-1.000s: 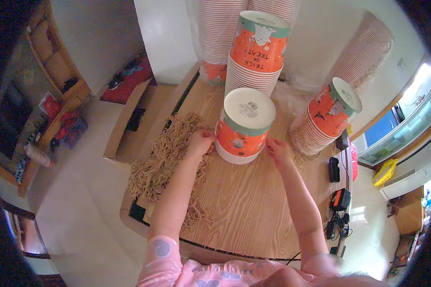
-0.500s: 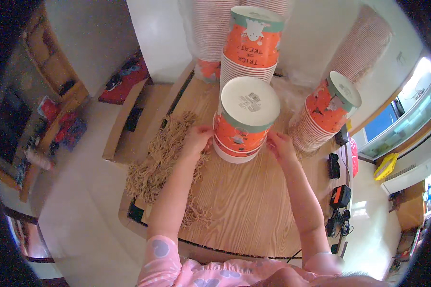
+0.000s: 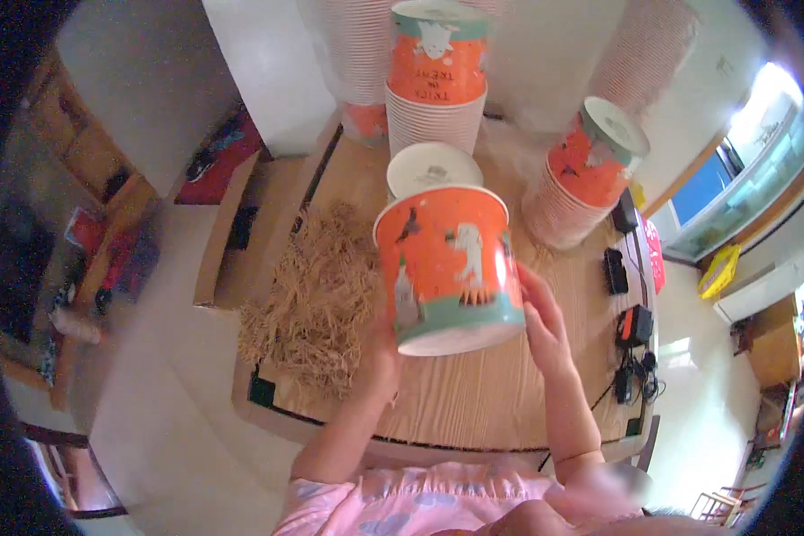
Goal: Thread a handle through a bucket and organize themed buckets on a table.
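An orange paper bucket [image 3: 447, 259] with a green band and white cartoon figures is held up over the table, its rim upward and its base tilted toward me. My left hand [image 3: 386, 362] grips its left side, the fingers partly hidden behind it. On the opposite side, my right hand [image 3: 545, 326] presses against the wall of the bucket with its fingers. Just beyond it an upside-down paper bucket [image 3: 433, 168] shows its white base. To the left of my left hand lies a loose pile of brown crinkled paper shreds [image 3: 317, 299].
A tall stack of upturned buckets [image 3: 438, 85] stands behind on the wooden table [image 3: 473, 411]. Further right is another stack [image 3: 585, 170], with plastic-wrapped stacks [image 3: 648, 54] at the back. A cardboard box [image 3: 228, 259] adjoins the left side. Black adapters and cables [image 3: 634, 371] lie at the right edge.
The bucket my hands reached around, upside down, is now lifted toward me and turned rim up. Another upturned bucket shows behind it. The whole view has shifted slightly.
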Demonstrator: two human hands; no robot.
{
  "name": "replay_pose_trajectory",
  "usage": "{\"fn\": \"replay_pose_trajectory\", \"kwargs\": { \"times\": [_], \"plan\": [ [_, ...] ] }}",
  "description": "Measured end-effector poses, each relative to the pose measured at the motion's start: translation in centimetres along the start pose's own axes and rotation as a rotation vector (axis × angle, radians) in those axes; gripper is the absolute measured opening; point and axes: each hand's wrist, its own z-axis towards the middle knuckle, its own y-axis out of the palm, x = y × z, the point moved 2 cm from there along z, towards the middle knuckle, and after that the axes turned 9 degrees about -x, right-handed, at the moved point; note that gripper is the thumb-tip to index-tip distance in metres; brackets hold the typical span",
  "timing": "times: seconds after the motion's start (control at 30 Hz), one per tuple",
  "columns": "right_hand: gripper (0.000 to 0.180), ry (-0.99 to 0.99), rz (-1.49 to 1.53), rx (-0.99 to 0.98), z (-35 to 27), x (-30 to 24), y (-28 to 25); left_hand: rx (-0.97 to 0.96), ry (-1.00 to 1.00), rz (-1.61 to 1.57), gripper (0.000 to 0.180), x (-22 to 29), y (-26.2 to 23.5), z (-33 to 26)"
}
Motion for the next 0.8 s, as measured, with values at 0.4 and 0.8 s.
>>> {"fn": "replay_pose_trajectory", "kwargs": {
  "times": [0.4, 0.8],
  "plan": [
    [0.051, 0.162, -0.226, 0.256, -16.0, 3.5, 0.4, -0.282, 0.121, 0.499, 0.044, -5.8, -2.2, -9.7],
    [0.043, 0.073, -0.142, 0.298, -21.5, 2.6, 2.3, -0.263, 0.356, 0.834, 0.044, -5.2, 0.5, -14.2]
  ]
}}
